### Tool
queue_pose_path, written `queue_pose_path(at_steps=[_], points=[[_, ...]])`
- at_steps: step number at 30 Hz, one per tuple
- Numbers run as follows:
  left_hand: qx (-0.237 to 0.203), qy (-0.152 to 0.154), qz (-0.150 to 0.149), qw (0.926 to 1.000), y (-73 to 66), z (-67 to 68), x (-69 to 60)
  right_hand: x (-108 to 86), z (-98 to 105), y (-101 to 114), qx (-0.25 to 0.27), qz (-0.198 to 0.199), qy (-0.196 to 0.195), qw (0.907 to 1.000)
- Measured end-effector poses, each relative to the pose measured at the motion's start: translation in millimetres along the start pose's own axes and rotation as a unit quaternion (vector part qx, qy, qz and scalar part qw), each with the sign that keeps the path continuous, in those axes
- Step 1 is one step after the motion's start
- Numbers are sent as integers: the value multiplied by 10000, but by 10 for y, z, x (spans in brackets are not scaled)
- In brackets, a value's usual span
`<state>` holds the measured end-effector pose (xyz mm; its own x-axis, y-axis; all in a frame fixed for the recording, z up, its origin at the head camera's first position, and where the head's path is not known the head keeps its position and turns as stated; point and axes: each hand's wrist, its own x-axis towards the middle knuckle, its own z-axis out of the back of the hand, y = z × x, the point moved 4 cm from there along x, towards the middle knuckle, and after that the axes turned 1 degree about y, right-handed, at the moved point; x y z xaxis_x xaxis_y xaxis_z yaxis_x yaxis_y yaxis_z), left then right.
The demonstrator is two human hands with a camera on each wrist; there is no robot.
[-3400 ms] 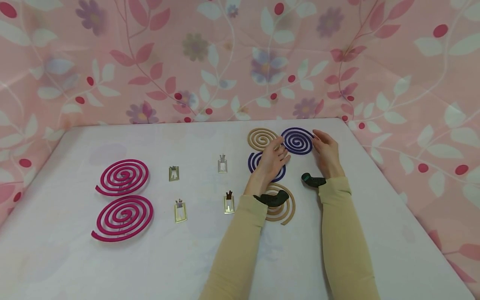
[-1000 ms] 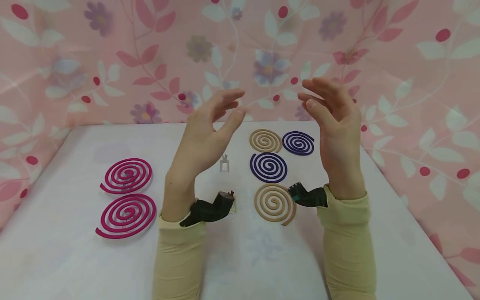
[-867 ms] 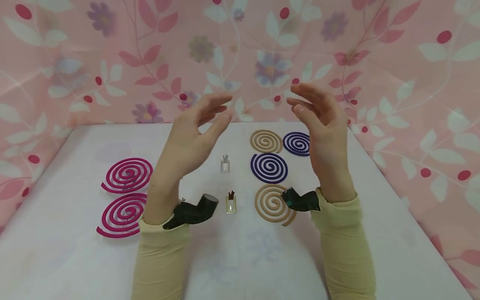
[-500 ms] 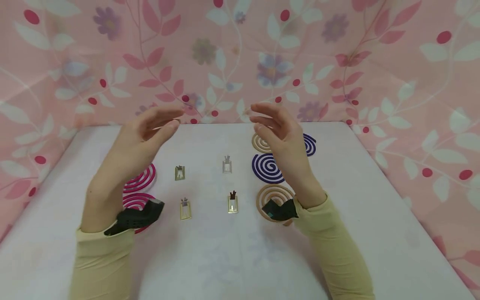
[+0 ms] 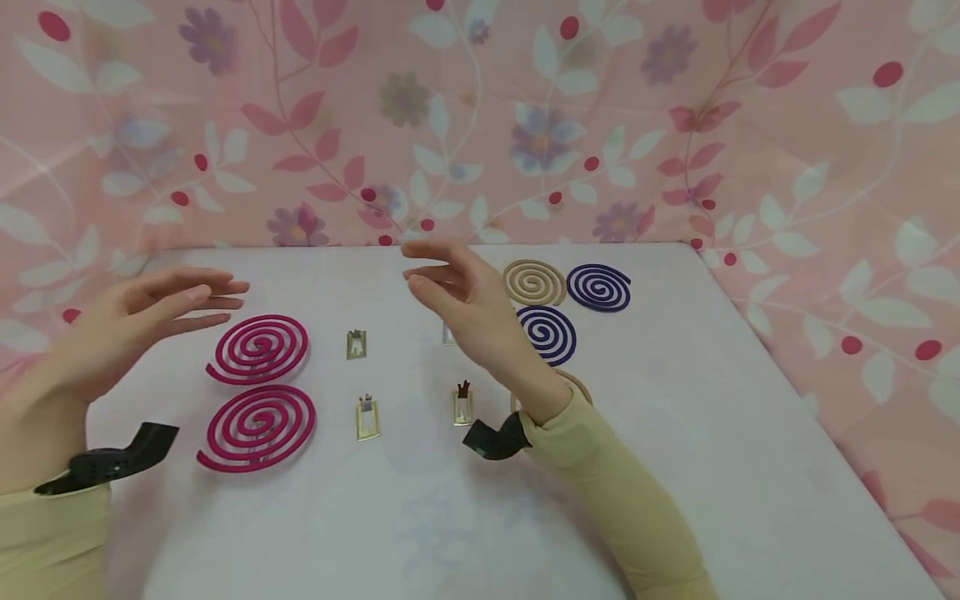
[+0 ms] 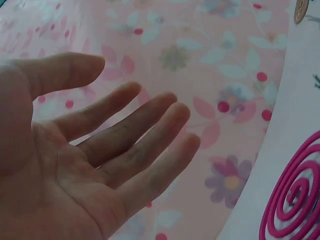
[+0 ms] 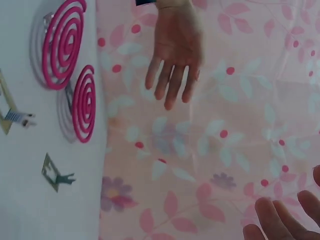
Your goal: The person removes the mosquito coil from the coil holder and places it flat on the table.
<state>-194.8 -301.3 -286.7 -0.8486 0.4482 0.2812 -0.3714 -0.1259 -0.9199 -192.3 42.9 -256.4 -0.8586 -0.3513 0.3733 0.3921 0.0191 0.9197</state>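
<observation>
My left hand (image 5: 123,325) hovers at the left, fingers extended and holding nothing; its palm (image 6: 60,180) fills much of the left wrist view. The nearest things to it are two pink mosquito coils, a far one (image 5: 260,343) and a near one (image 5: 261,419), raised a little off the table. My right hand (image 5: 480,317) hangs above the middle, fingers loosely bent and nothing in them. Below it stand small metal coil stands, one with a brown tip (image 5: 462,404); another is mostly hidden. Only fingertips (image 7: 270,220) of the right hand show in its wrist view.
On the right lie two dark blue coils, one far (image 5: 598,288) and one nearer (image 5: 551,333), and a tan coil (image 5: 534,283). My right wrist covers most of another tan coil (image 5: 579,382). Two more metal stands (image 5: 357,344) sit beside the pink coils. Floral cloth (image 5: 465,125) hangs behind.
Both hands have left the blue and tan coils at the right, risen, and swept left over the table. The coils and stands lie where they were.
</observation>
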Motion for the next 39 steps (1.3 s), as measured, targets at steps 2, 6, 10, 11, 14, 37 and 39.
queue_pose_path(at_steps=[2, 6, 10, 11, 14, 37, 39], points=[[-61, 196, 160, 9997, 99, 150, -87, 85, -140, -11, 114, -74, 116, 9998], [507, 448, 633, 9957, 225, 365, -226, 181, -350, -60, 318, -242, 162, 9991], [964, 584, 876, 9898, 296, 515, -310, 140, -463, -180, 379, -540, 121, 9977], [981, 603, 893, 9893, 313, 548, -331, 122, -490, -214, 416, -629, 132, 9971], [1181, 696, 958, 9859, 360, 610, -413, 74, -580, -314, 755, -922, 142, 9928], [207, 2284, 2740, 9340, 904, 477, -679, -260, -1319, -824, 969, -3152, 1201, 9364], [155, 2360, 2855, 9287, 923, 461, -672, -288, -1357, -859, 985, -3286, 1173, 9320]])
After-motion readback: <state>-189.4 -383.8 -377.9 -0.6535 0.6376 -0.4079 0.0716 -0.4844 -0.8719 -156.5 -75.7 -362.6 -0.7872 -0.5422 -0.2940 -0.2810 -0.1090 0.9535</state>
